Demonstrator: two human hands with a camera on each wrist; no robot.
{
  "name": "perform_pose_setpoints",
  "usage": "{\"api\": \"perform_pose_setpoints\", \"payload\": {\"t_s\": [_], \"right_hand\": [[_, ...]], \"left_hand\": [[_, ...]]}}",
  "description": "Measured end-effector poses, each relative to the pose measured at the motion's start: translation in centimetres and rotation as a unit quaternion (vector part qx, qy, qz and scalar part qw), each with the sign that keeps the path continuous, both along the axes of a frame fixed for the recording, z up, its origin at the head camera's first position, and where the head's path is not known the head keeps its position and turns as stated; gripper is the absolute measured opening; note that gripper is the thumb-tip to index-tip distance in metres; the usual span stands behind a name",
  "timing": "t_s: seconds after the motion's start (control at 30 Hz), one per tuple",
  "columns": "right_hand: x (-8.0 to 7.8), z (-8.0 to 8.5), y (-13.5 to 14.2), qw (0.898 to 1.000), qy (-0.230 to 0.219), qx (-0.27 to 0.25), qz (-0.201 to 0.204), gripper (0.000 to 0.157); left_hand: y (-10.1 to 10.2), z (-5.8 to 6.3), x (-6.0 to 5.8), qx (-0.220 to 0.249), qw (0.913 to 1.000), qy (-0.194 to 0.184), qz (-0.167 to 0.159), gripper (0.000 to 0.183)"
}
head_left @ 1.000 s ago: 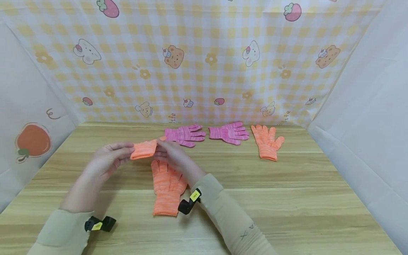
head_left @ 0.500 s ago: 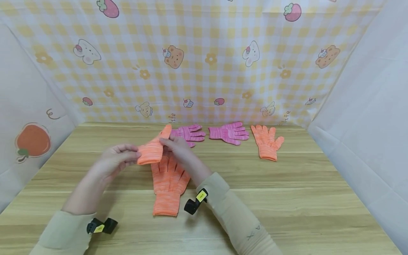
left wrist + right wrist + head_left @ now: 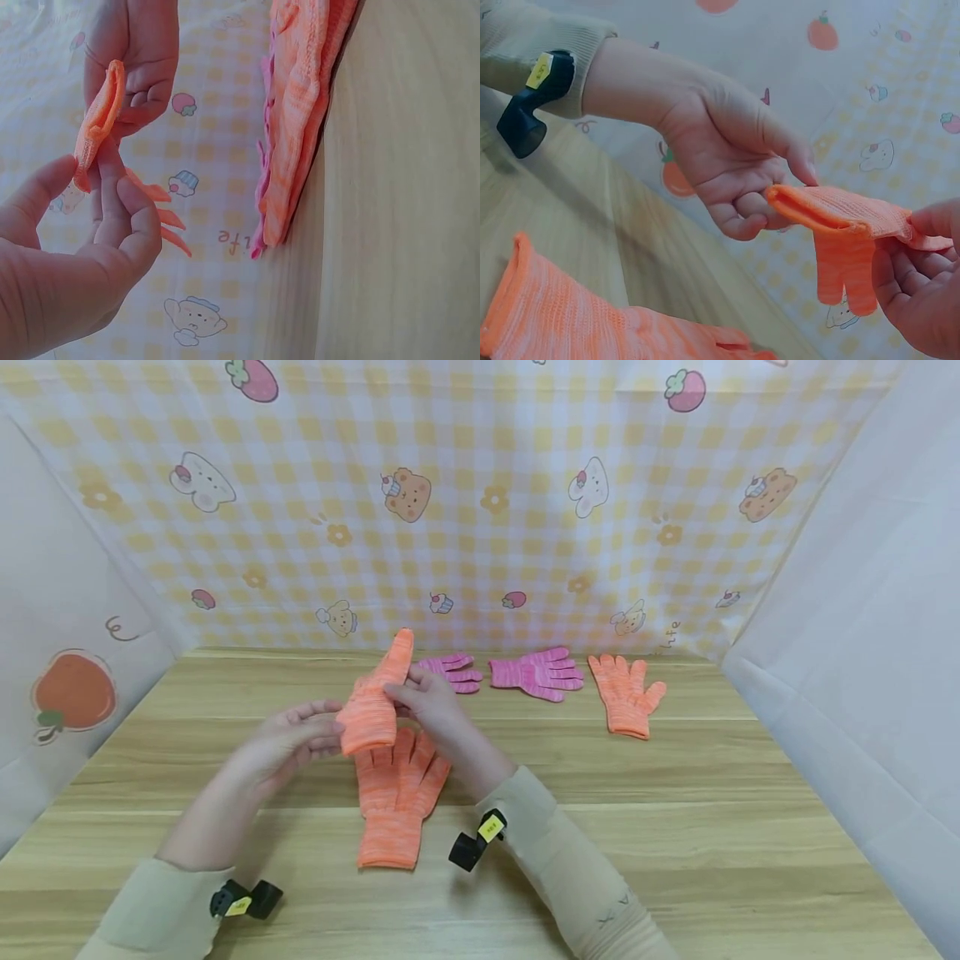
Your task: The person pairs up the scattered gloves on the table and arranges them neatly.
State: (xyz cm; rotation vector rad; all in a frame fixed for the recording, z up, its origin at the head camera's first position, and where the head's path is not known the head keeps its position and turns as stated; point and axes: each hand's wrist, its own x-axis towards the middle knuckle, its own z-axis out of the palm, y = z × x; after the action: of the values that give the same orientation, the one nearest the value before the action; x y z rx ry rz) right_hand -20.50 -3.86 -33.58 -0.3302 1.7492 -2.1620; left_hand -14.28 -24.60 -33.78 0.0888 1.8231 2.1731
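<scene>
Both hands hold one orange knitted glove [image 3: 369, 710] above the table, its cuff opening toward me. My left hand [image 3: 296, 739] pinches the cuff's left edge between thumb and fingers. On the other side my right hand [image 3: 435, 697] pinches the glove's right edge, thumb on top. In the right wrist view, fingers of the held glove [image 3: 844, 270] hang down below the cuff. A second orange glove [image 3: 393, 810] lies flat beneath, cuff toward me; the held glove overlaps its fingertips in the head view.
Two pink gloves, one partly hidden [image 3: 453, 674] behind my right hand and one whole [image 3: 536, 674], lie along the back of the wooden table [image 3: 675, 827]. Another orange glove [image 3: 626, 697] lies at back right. A checked cloth [image 3: 495, 543] hangs behind.
Both hands have moved right with the held glove. The glove has turned up from a narrow edge-on strip, so its length and an upright finger now show.
</scene>
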Motion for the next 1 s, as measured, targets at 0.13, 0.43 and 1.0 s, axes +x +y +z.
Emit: {"api": "perform_pose_setpoints", "payload": {"t_s": [0.13,0.43,1.0], "right_hand": [[0.2,0.4,0.4,1.0,0.008,0.002,0.001,0.031],[0.9,1.3,1.6,0.999,0.037,-0.005,0.009,0.032],[1.7,1.5,4.1,0.997,0.073,0.02,0.011,0.039]], "left_hand": [[0.4,-0.1,-0.1,-0.004,0.9997,-0.006,-0.025,0.053],[1.3,0.1,-0.1,0.026,0.9943,-0.03,-0.099,0.035],[2.9,0.7,-0.5,0.041,0.9964,-0.006,-0.074,0.052]]}}
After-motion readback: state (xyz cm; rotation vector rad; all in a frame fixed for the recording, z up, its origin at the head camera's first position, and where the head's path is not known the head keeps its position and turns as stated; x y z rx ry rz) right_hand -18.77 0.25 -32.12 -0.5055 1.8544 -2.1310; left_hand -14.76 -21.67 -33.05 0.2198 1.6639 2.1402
